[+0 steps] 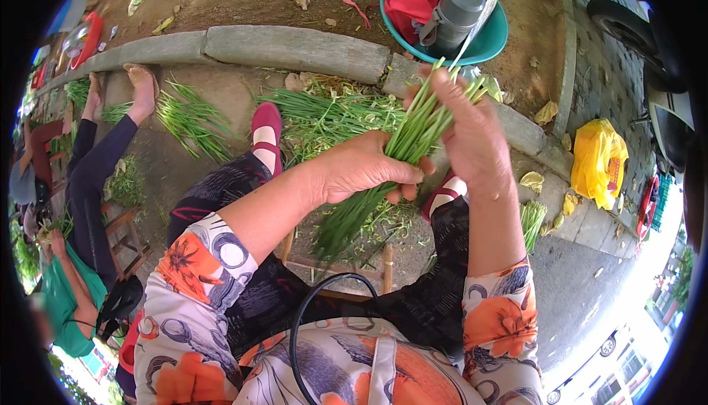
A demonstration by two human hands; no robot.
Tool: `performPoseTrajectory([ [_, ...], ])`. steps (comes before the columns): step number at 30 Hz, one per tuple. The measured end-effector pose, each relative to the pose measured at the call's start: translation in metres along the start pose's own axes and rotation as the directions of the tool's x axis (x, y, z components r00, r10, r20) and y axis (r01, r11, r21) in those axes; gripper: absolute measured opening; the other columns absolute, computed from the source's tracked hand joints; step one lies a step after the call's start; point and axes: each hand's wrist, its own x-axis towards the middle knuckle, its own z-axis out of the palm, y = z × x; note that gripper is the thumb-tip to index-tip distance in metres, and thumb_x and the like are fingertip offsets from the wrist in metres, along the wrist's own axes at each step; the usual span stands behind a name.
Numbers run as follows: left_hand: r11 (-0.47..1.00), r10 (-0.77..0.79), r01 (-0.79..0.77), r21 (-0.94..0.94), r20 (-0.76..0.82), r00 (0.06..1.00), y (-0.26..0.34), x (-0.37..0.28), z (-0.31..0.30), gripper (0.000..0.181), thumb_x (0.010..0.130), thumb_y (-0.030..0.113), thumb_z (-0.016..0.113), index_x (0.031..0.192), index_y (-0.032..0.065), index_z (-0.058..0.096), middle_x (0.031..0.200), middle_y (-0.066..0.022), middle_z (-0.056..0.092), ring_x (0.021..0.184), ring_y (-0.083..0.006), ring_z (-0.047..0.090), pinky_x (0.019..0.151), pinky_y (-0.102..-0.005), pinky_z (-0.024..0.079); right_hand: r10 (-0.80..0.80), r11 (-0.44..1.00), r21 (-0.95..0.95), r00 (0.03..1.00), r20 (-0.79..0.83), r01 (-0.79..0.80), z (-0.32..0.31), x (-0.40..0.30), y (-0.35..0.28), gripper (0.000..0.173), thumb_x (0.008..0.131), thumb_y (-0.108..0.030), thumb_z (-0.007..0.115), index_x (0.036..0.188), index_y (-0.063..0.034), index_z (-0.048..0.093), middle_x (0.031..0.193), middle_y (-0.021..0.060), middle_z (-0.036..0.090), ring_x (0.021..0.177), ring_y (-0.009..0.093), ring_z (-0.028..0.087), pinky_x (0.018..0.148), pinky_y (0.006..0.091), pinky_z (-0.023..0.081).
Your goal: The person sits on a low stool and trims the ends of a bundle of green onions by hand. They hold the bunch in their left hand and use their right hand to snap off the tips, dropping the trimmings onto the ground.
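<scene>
My left hand point(359, 167) is wrapped around a bundle of long green stalks point(412, 136), likely garlic chives, with the thumb across the front. The stalks slant, pale cut ends up and right, darker blurred tips down and left. At the pale ends is my right hand point(473, 128), thumb in front and fingers partly hidden behind the stalks. Below the hands, a larger heap of green stalks point(332, 109) lies on the ground among loose trimmings. A small sheaf of stalks point(532, 222) rests to the right of my right forearm.
Beyond a concrete kerb point(298, 48) stands a teal basin point(498, 34) holding a grey flask point(462, 6) and red cloth point(409, 1). A yellow plastic bag point(597, 161) sits at the right. Another person point(97, 183) sits at the left, near a pile of stalks point(191, 117).
</scene>
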Motion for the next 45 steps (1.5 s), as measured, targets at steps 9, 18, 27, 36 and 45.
performPoseTrajectory([
  [9, 0.99, -0.036, 0.048, 0.13, -0.093, 0.995, -0.009, -0.002, -0.007, 0.014, 0.078, 0.005, 0.061, 0.09, -0.0022, 0.06, 0.073, -0.0054, 0.058, 0.063, -0.0118, 0.055, 0.054, -0.0243, 0.044, -0.465, 0.757, -0.573, 0.875, -0.135, 0.314, -0.041, 0.008, -0.028, 0.06, 0.093, -0.051, 0.039, 0.124, -0.0008, 0.05, 0.121, 0.014, 0.055, 0.115, 0.024, 0.049, 0.096, 0.0375, 0.036],
  [18, 0.985, -0.056, 0.066, 0.158, -0.065, 0.996, -0.012, -0.004, -0.007, 0.017, 0.077, 0.008, 0.068, 0.089, -0.0004, 0.06, 0.071, -0.0043, 0.058, 0.06, -0.0111, 0.055, 0.051, -0.0231, 0.043, -0.319, 0.804, -0.515, 0.946, 0.051, 0.299, -0.028, 0.01, -0.023, 0.072, 0.091, -0.062, 0.024, 0.129, -0.0052, 0.048, 0.119, 0.0155, 0.058, 0.113, 0.024, 0.051, 0.096, 0.0359, 0.036],
  [27, 0.997, -0.049, 0.052, 0.059, -0.045, 0.998, -0.012, -0.004, -0.009, 0.016, 0.079, 0.011, 0.069, 0.087, 0.0015, 0.059, 0.06, 0.0011, 0.049, 0.048, -0.0059, 0.04, 0.044, -0.0214, 0.031, -0.312, 0.915, -0.259, 0.95, 0.029, 0.309, -0.022, 0.013, -0.019, 0.07, 0.092, -0.058, 0.032, 0.132, -0.0007, 0.038, 0.118, 0.0143, 0.056, 0.099, 0.019, 0.053, 0.086, 0.0328, 0.04],
  [36, 1.0, -0.005, 0.005, 0.026, -0.002, 1.0, -0.004, -0.006, -0.009, 0.015, 0.081, 0.015, 0.066, 0.084, 0.0023, 0.058, 0.062, -0.0015, 0.053, 0.051, -0.0094, 0.047, 0.047, -0.0231, 0.038, -0.075, 0.997, 0.036, 0.971, 0.227, 0.068, -0.002, 0.0, 0.0, 0.07, 0.081, -0.05, 0.063, 0.122, 0.0042, 0.046, 0.111, 0.0144, 0.057, 0.099, 0.022, 0.055, 0.086, 0.0358, 0.044],
  [45, 0.999, 0.042, -0.041, -0.01, 0.126, 0.991, -0.006, 0.004, -0.009, 0.023, 0.085, 0.022, 0.064, 0.085, -0.0001, 0.058, 0.065, -0.0059, 0.056, 0.053, -0.0127, 0.053, 0.047, -0.0236, 0.043, 0.074, 0.932, 0.311, 0.935, 0.347, -0.188, 0.007, 0.004, 0.021, 0.056, 0.089, -0.043, 0.054, 0.122, 0.0014, 0.044, 0.102, 0.0127, 0.06, 0.097, 0.027, 0.058, 0.087, 0.0416, 0.048],
])
